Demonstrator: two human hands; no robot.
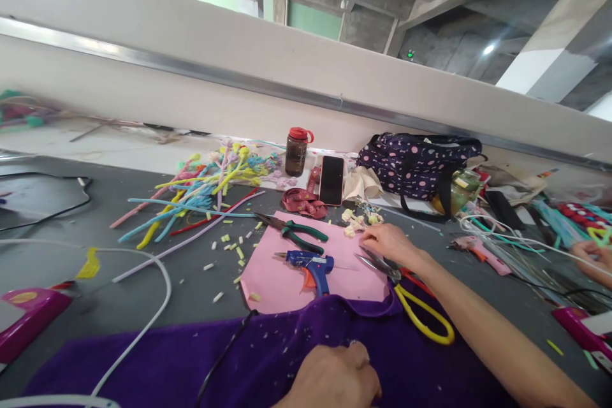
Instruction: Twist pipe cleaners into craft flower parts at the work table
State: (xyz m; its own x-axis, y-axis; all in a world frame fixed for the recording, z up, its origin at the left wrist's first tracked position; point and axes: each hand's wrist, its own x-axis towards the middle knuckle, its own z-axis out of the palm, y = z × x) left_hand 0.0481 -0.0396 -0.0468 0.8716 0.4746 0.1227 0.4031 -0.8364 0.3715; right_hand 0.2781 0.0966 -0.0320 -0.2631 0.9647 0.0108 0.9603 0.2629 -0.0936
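Note:
My right hand (389,243) reaches forward to the far right corner of a pink sheet (280,277), knuckles up and fingers curled beside a small heap of cream flower pieces (356,220); what the fingers pinch is hidden. Yellow-handled scissors (415,309) lie just under that wrist. My left hand (335,377) is a closed fist resting on the purple cloth (229,357) at the bottom edge. On the pink sheet lie a blue glue gun (310,264) and green-handled pliers (297,234).
Coloured pipe cleaners (201,194) and cut scraps spread at the back left. A dark bottle (296,152), a phone (331,180), a red ribbon (303,203) and a polka-dot bag (415,166) line the back wall. Another person's hand (593,261) is at right, a pink glue gun (478,248) nearby.

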